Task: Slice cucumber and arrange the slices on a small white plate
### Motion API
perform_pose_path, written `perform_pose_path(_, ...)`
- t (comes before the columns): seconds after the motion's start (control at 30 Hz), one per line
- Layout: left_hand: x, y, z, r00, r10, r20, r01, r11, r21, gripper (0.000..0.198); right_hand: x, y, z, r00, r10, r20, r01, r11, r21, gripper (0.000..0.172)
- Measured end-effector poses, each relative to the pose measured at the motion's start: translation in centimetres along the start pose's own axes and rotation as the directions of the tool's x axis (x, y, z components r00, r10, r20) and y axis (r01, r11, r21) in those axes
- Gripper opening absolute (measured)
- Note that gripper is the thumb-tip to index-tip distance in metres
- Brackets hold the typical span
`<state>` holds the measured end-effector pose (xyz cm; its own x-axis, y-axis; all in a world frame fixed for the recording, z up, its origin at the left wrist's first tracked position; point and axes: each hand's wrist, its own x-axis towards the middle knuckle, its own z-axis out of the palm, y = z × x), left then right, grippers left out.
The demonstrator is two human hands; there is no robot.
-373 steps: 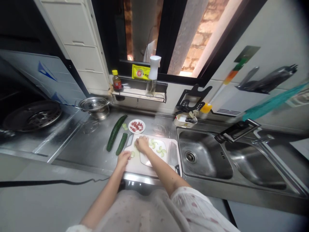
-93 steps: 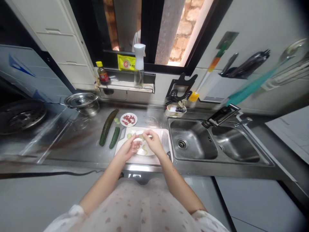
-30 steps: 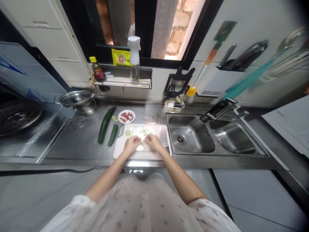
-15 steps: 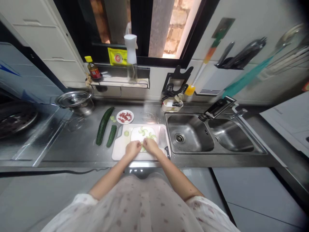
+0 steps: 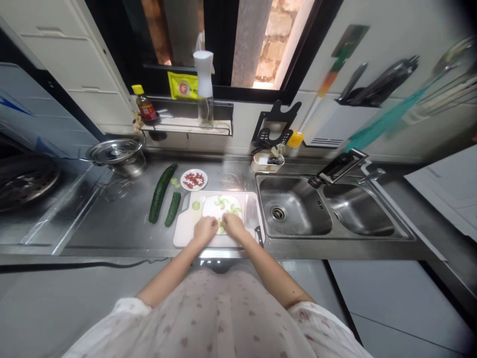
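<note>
Cucumber slices [image 5: 221, 229] lie on a white plate [image 5: 218, 213], and the plate sits on a board [image 5: 189, 227]. The left hand [image 5: 205, 229] and right hand [image 5: 233, 226] are curled, close together by the slices nearest the person; I can't tell if they hold any

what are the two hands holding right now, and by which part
It cannot be told: the left hand and right hand are at the green slices on the white plate, too small to show any grip.
</note>
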<state>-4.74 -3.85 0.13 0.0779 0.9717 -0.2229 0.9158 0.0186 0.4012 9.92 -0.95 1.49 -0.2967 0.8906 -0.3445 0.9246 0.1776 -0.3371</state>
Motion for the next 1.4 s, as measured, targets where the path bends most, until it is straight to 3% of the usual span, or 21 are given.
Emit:
perform_pose_path(0.23,-0.4,-0.5,0.3,0.988,0.144,-0.052,-0.142,0.989,0.029,0.022,-0.1,0.0,0.0,0.999,-0.016,-0.029,0.014,0.999,-0.043,0.016)
perform_pose_path(0.47,-1.0,-1.1,0.6,0.944,0.329,-0.016,-0.327,0.942,0.073,0.034,-0.2,0.0,0.0,0.999,-0.008,-0.04,0.006,0.998,-0.057,0.016)
perform_pose_path(0.73,-0.9,-1.3,0.7,0.937,0.35,-0.012,-0.347,0.933,0.095,0.028,-0.9,0.8,-0.6,0.997,0.039,-0.068,-0.042,0.998,-0.052,0.019)
perform_pose_path(1.4,-1.1,-0.9,0.4,0.922,0.385,0.052,-0.388,0.904,0.179,0.029,-1.2,0.9,-0.5,0.999,0.049,-0.001,-0.048,0.991,-0.122,0.019)
